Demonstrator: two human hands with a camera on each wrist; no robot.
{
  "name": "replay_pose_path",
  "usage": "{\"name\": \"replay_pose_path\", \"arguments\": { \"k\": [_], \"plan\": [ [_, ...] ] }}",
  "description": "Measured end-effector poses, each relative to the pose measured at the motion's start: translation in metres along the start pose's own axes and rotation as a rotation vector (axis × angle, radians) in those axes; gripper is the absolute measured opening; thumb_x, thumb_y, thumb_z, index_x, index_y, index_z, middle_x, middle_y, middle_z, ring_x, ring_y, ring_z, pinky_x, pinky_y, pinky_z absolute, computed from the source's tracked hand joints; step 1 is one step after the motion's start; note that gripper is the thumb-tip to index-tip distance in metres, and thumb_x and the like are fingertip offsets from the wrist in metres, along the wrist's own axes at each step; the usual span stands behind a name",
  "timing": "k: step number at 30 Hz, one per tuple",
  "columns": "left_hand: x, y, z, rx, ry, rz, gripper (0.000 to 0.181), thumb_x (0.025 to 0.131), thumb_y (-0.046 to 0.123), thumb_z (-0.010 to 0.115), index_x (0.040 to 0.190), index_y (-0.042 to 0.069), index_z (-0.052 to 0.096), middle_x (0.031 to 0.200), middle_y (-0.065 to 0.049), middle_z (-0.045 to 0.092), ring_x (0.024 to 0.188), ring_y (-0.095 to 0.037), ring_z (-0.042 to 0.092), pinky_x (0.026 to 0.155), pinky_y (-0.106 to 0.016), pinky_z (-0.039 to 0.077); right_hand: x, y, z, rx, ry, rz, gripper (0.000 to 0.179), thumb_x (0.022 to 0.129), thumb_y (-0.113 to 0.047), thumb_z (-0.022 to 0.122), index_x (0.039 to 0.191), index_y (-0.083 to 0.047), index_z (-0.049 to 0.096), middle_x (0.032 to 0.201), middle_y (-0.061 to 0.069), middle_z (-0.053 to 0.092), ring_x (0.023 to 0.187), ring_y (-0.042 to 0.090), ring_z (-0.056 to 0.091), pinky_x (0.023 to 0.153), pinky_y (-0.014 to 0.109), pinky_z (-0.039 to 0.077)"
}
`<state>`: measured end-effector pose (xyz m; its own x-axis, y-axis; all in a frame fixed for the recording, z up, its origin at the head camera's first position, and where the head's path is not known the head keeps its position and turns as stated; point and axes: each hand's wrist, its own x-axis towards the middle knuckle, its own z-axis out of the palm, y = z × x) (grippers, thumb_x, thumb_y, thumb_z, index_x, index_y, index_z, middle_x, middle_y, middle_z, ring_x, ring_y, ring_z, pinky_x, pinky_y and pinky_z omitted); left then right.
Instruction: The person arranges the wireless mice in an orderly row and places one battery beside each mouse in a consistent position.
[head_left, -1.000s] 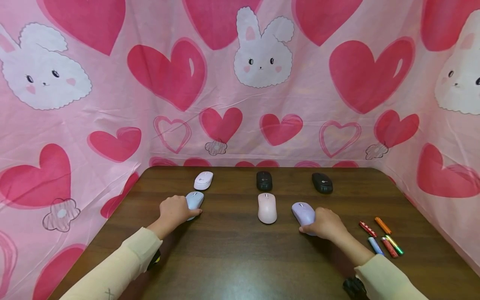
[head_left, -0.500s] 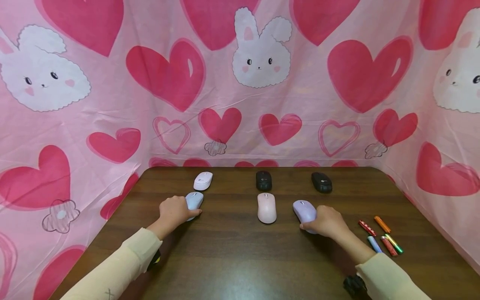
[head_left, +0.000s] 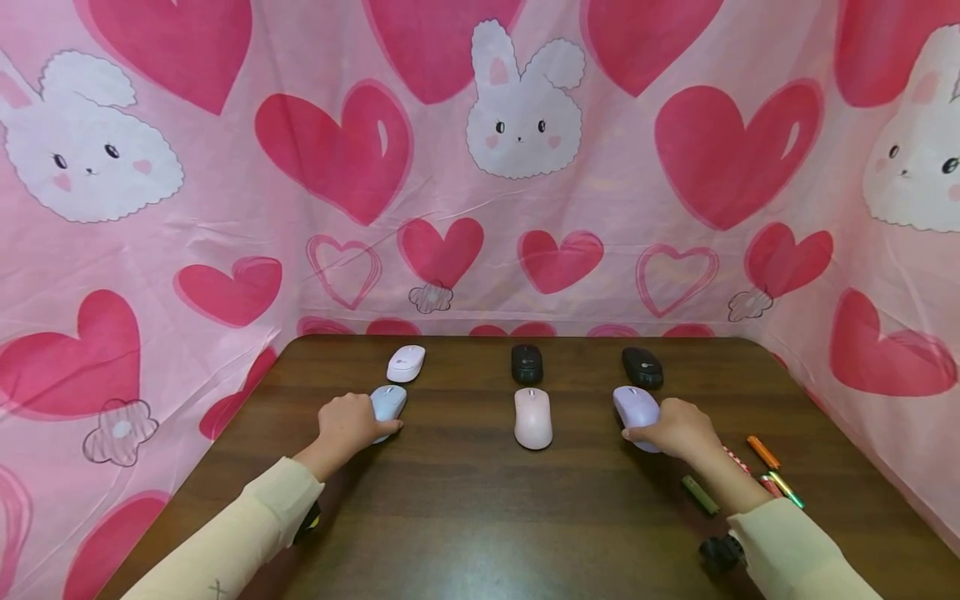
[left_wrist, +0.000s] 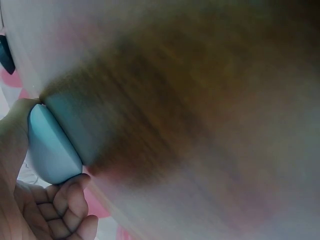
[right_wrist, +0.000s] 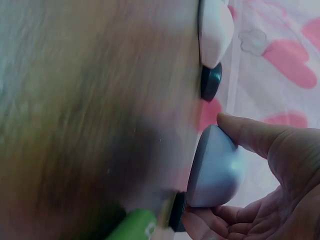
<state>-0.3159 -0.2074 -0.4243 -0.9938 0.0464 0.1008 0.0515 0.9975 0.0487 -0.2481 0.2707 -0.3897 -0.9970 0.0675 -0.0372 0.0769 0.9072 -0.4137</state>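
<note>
My left hand [head_left: 349, 427] grips a light blue computer mouse [head_left: 390, 401] on the left of the table. In the left wrist view the thumb and fingers hold opposite sides of the blue mouse [left_wrist: 52, 145], and the other fingers curl loosely below. On the right, my right hand [head_left: 678, 433] holds a lilac mouse [head_left: 637, 406] by its sides. The right wrist view shows the lilac mouse [right_wrist: 217, 167] between thumb and fingers. Between the two hands lies a pale pink mouse [head_left: 533, 419]. The palm sides of both hands are hidden in the head view.
Along the back of the table [head_left: 480, 533] sit a white mouse [head_left: 407, 363], a black mouse [head_left: 527, 364] and another black mouse [head_left: 642, 367]. Small coloured cylinders, including an orange one [head_left: 763, 452] and a green one [head_left: 701, 495], lie around my right forearm. A pink heart-and-bunny cloth [head_left: 465, 192] surrounds the table.
My right hand has moved the lilac mouse right and toward the back, near the right black mouse. The forearm now uncovers a green cylinder and covers the blue one. My left hand stays put.
</note>
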Motion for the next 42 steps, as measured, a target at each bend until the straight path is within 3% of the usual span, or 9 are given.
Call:
{"name": "replay_pose_path", "arguments": {
  "k": [15,23,42],
  "plan": [
    [0.000,-0.001,0.001,0.000,-0.002,0.000,0.074,0.067,0.070,0.072,0.081,-0.001,0.065,0.069,-0.014,0.061,0.055,-0.027,0.053,0.046,-0.042,0.045,0.008,0.027,-0.005,-0.007,-0.036,0.081,0.072,0.074,-0.048,0.079,0.099,0.016,0.056,0.083,0.020,0.060,0.071,0.031,0.055,0.062,0.044,0.044],
    [0.001,0.000,0.000,0.002,0.002,-0.005,0.073,0.067,0.070,0.072,0.081,-0.002,0.065,0.070,-0.014,0.061,0.056,-0.027,0.053,0.046,-0.043,0.046,0.011,0.036,-0.005,-0.018,-0.034,0.075,0.078,0.073,-0.050,0.079,0.101,0.018,0.055,0.085,0.023,0.061,0.073,0.033,0.055,0.063,0.045,0.044],
    [0.000,0.002,-0.003,0.014,-0.034,-0.013,0.074,0.068,0.071,0.071,0.082,-0.002,0.065,0.071,-0.014,0.061,0.057,-0.027,0.054,0.047,-0.042,0.046,0.013,0.034,-0.007,-0.036,-0.048,0.085,0.081,0.070,-0.050,0.081,0.102,0.019,0.056,0.085,0.023,0.061,0.073,0.034,0.055,0.063,0.045,0.044]
  ]
}}
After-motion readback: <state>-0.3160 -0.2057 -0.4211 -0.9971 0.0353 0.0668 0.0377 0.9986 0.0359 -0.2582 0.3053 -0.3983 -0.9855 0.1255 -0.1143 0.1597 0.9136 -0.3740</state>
